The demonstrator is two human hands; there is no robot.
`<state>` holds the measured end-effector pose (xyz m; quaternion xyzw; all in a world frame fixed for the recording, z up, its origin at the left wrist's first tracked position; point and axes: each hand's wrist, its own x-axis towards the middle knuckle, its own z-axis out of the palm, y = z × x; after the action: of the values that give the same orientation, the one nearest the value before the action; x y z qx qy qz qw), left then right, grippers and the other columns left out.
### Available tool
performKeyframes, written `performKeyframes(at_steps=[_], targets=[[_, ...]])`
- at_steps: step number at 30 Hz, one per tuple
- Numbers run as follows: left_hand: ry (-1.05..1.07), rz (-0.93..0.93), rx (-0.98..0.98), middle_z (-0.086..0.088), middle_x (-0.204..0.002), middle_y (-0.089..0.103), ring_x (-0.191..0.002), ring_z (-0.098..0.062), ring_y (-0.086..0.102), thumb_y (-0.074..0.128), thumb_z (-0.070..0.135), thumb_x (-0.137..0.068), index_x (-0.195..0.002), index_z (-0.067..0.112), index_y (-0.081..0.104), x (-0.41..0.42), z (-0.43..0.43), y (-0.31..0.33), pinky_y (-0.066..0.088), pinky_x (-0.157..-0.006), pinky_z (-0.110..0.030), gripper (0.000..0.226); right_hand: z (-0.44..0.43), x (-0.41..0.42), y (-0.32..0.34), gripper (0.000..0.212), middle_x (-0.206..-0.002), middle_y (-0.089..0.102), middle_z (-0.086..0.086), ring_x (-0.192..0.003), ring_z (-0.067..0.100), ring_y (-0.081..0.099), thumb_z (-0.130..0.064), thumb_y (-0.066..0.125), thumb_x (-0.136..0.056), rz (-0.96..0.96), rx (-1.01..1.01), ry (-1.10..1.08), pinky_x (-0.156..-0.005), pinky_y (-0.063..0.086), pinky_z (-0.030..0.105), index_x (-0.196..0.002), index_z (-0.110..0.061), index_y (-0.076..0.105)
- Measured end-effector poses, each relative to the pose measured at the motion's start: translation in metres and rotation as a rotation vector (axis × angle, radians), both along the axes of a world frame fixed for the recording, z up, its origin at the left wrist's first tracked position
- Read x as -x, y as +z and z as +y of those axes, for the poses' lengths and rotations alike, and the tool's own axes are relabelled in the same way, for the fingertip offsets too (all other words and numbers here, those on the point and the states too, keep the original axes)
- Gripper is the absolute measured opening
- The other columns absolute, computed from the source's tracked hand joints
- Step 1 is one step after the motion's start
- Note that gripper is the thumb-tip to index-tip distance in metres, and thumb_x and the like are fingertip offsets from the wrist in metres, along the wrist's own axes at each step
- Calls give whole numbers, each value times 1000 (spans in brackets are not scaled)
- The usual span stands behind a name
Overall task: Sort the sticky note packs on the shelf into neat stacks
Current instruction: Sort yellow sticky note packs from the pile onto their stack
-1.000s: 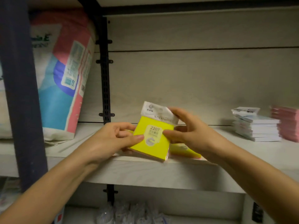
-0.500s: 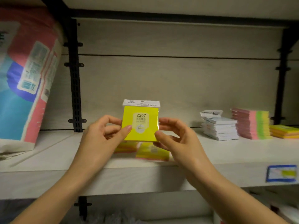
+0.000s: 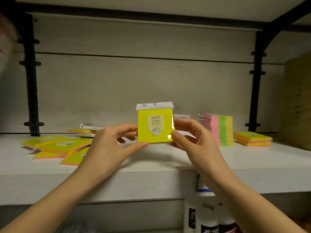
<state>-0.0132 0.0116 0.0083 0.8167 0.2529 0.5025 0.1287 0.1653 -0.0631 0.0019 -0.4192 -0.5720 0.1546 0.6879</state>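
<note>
A yellow sticky note pack [image 3: 154, 126] marked 2207, with a white header card, stands upright in the air above the white shelf [image 3: 151, 167]. My left hand [image 3: 112, 145] pinches its lower left corner and my right hand [image 3: 190, 137] pinches its lower right corner. To the left, several yellow packs [image 3: 57, 146] lie scattered flat on the shelf. On the right stand a tall pink, green and yellow stack [image 3: 218, 129] and a low yellow and orange stack [image 3: 252, 138]. A white stack [image 3: 181, 117] is mostly hidden behind the held pack and my right hand.
Black shelf uprights [image 3: 31, 78] stand at the back left and back right [image 3: 255, 81]. A wooden side panel [image 3: 297, 101] closes the right end. Dark bottles [image 3: 210, 219] sit on the level below. A blue label [image 3: 202, 187] is on the shelf's front edge.
The view has swung to the right, so the big bag at the left has left the frame. The held pack has turned from tilted to upright and moved right toward the stacks.
</note>
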Motion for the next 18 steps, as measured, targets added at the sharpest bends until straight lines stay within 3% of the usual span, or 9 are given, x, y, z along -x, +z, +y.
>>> performKeyframes(at_steps=[5,7,10,13,15,18], targets=[[82,-14,-66,32,-88,65,-84,19,58,75,36,-67,-100,39,68,-77,-36,2,40,-68,1,33,-25,-81,5,33,-104,70,-5,-82,14,66,-9,69,-79,-99,52,-22,-80,57,32,-108,-23,63],[113,-3,-84,34,-86,61,-83,26,54,76,33,-68,-101,37,68,-105,-47,3,38,-68,4,35,-33,-110,6,40,-105,69,-5,-80,11,62,-10,73,-75,-147,62,-44,-79,55,27,-111,-22,62],[127,9,-93,31,-89,63,-87,24,55,77,33,-67,-101,38,69,-141,-57,2,41,-71,1,35,-43,-148,4,40,-102,69,-12,-75,0,60,-11,75,-74,-174,65,-32,-72,52,15,-107,-29,61],[132,39,-79,32,-85,64,-79,20,56,76,43,-67,-99,39,70,-175,-62,6,40,-67,-1,33,-51,-177,6,38,-99,67,-18,-76,-3,60,-11,73,-75,-197,70,-83,-69,49,12,-100,-35,59],[130,76,-90,23,-83,70,-71,10,57,71,55,-67,-99,38,71,-202,-63,13,40,-62,-5,36,-55,-200,13,38,-100,68,-13,-80,6,62,-9,72,-76,-203,68,-137,-71,50,19,-101,-34,59],[146,158,-118,8,-88,74,-69,-11,60,66,52,-74,-100,31,71,-249,-61,29,50,-71,-30,33,-59,-240,27,38,-105,70,-2,-90,17,65,-9,72,-77,-185,91,-252,-77,54,31,-111,-25,64]])
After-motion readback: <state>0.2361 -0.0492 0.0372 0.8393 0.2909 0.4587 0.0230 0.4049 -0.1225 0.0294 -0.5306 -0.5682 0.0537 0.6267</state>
